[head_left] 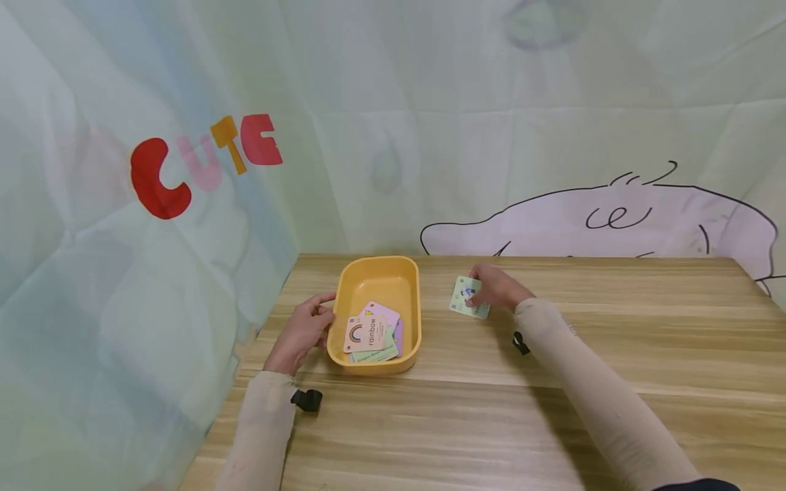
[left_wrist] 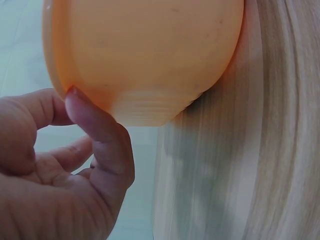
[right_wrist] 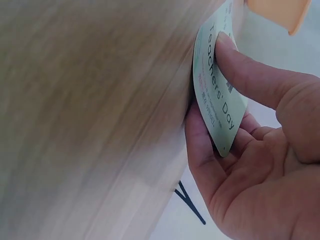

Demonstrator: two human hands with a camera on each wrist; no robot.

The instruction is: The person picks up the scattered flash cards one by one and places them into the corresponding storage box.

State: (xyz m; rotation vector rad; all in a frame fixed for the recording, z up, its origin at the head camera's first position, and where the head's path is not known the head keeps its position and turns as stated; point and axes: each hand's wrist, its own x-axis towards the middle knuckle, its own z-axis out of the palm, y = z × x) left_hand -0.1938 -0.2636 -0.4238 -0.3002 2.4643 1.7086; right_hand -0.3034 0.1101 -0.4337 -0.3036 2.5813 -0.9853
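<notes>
A yellow plastic tray stands on the table toward the left, with several cards lying inside. Topmost among them is a pink rainbow card. At the tray's left side, my left hand holds its rim; the left wrist view has the fingers curled against the tray's wall. To the right of the tray, my right hand pinches a pale green card between thumb and fingers. In the right wrist view this card reads "Teachers' Day" and sits close to the tabletop, slightly bent.
The wood-grain table ends at a fabric backdrop at the back and left. Red, pink and orange letters and a line-drawn figure decorate that fabric. Black straps with small mounts are on both wrists.
</notes>
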